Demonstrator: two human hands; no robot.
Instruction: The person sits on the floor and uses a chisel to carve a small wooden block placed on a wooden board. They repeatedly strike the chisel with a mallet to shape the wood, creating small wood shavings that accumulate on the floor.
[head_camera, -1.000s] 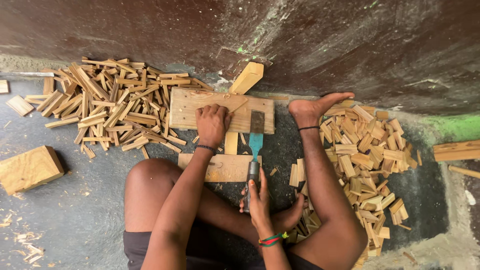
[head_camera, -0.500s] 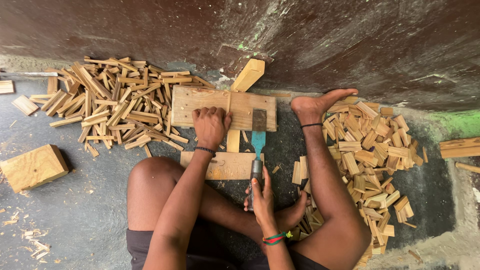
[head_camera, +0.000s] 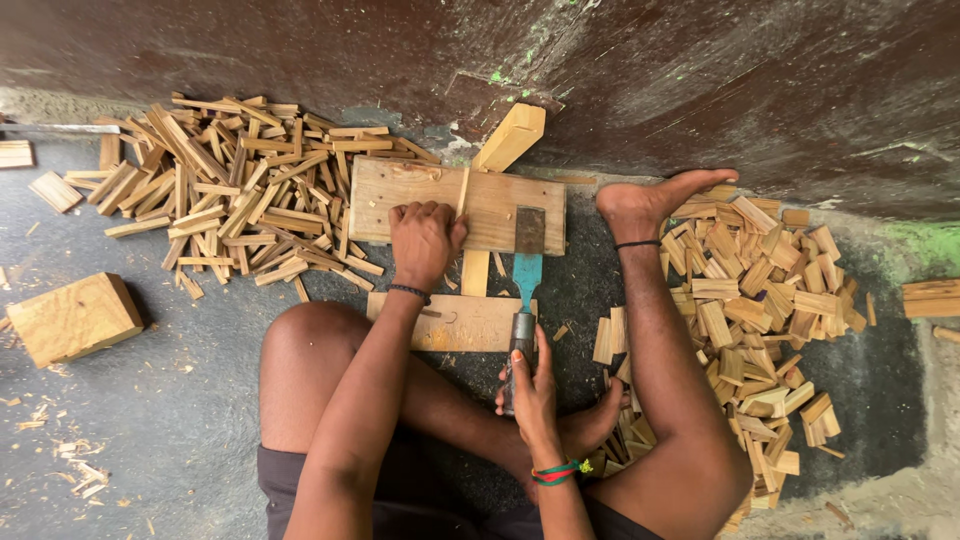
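Grey concrete floor (head_camera: 150, 420) lies under us, flecked with chips, and we sit on it with bare legs folded. Nearest to us, our right hand (head_camera: 532, 385) is clenched round the metal handle of a cleaver-like chopping tool with a blue shank and a dark flat blade (head_camera: 527, 270); a red and green band circles that wrist. The blade rests flat on the thick pale wooden chopping board (head_camera: 500, 190) further out, near its right end. A second, smaller wooden slab (head_camera: 455, 322) lies between our knee and that board, and the tool's shank passes over its right edge.

Our left hand (head_camera: 425, 240), a dark band at the wrist, is closed on a thin upright wooden strip (head_camera: 463, 195) and holds it on the board, just left of the blade. Our right foot (head_camera: 650, 200) presses against the board's right end.

To the left, a heap of long thin split wooden sticks (head_camera: 220, 200) spreads out; nearer, a square pale wooden block (head_camera: 72, 318) lies apart. To the right, a pile of short chunky wooden offcuts (head_camera: 760, 310) sits beside our leg. Beyond everything rises a dark brown stained wall (head_camera: 700, 70), with a light wooden billet (head_camera: 510, 137) leaning at its foot.
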